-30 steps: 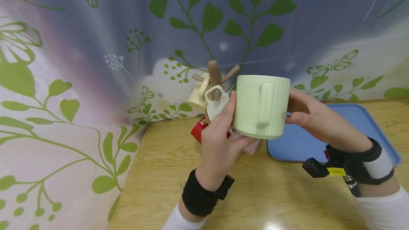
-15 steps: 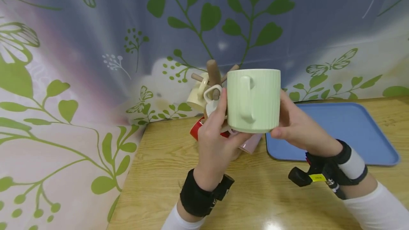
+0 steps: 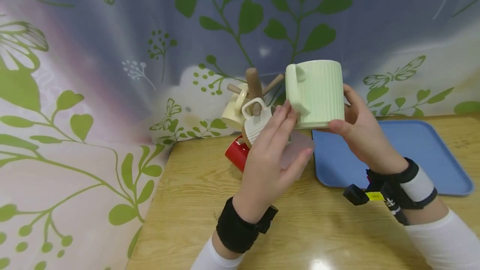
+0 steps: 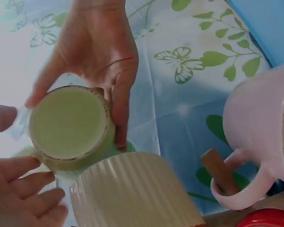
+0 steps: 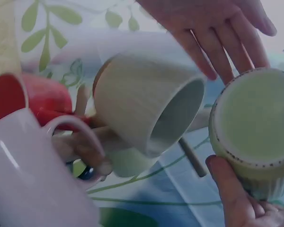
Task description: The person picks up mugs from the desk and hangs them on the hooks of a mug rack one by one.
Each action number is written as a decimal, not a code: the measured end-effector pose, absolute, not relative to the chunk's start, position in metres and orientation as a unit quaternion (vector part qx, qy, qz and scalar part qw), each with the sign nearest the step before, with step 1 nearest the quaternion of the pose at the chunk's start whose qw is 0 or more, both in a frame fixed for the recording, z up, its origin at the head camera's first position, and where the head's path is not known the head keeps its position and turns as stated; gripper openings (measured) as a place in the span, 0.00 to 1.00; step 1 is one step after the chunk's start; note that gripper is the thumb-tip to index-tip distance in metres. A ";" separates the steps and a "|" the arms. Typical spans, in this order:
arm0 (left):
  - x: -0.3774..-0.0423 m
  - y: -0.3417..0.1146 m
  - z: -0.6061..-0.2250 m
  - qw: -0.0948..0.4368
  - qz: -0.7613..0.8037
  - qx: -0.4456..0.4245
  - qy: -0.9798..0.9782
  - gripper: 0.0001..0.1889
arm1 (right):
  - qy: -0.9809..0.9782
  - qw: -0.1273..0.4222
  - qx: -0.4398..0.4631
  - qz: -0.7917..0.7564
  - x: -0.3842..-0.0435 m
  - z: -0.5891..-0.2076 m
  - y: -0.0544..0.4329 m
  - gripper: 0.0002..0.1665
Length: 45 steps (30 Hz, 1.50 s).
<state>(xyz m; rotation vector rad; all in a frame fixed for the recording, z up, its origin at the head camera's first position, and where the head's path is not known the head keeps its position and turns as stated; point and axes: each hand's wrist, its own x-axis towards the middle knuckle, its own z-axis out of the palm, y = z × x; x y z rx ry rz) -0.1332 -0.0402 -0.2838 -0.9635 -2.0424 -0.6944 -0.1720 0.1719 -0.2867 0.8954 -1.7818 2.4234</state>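
Note:
A pale green ribbed mug (image 3: 316, 95) is held up in the air, its handle turned to the left. My right hand (image 3: 369, 136) grips it from the right, thumb low on the side and fingers behind. The mug's round base (image 4: 68, 124) faces the left wrist camera. My left hand (image 3: 268, 161) has its fingers straight, fingertips right at the lower end of the handle. Behind the left hand stands a wooden mug tree (image 3: 253, 82) with a cream mug (image 3: 232, 111), a white ribbed mug (image 3: 255, 126), a red mug (image 3: 237, 153) and a pink mug (image 5: 42, 175) hanging on it.
A blue tray (image 3: 423, 157) lies on the wooden table (image 3: 187, 203), behind and right of the right hand. A leaf-patterned cloth (image 3: 150, 53) hangs along the back and left side. Bare wooden pegs (image 3: 275, 82) stick out near the top of the mug tree.
The green mug has risen and turned, its handle swinging from the front to the left. My left hand has let go of its side and straightened its fingers; the right hand keeps its grip.

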 end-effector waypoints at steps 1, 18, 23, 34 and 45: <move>-0.134 -0.040 -0.285 0.371 -0.260 -0.371 -0.810 0.35 | -0.575 0.003 0.270 0.772 -0.174 -0.287 0.172 0.48; -0.139 -0.039 -0.303 0.352 -0.083 -0.301 -0.882 0.39 | -0.653 -0.008 0.148 0.743 -0.201 -0.306 0.163 0.44; -0.139 -0.039 -0.300 0.345 -0.077 -0.303 -0.885 0.39 | -0.666 -0.025 0.143 0.732 -0.211 -0.306 0.169 0.46; -0.139 -0.039 -0.295 0.340 -0.082 -0.313 -0.883 0.34 | -0.685 -0.115 0.157 0.702 -0.243 -0.304 0.179 0.47; -0.139 -0.039 -0.292 0.331 -0.082 -0.311 -0.887 0.34 | -0.706 -0.182 0.268 0.629 -0.276 -0.303 0.185 0.43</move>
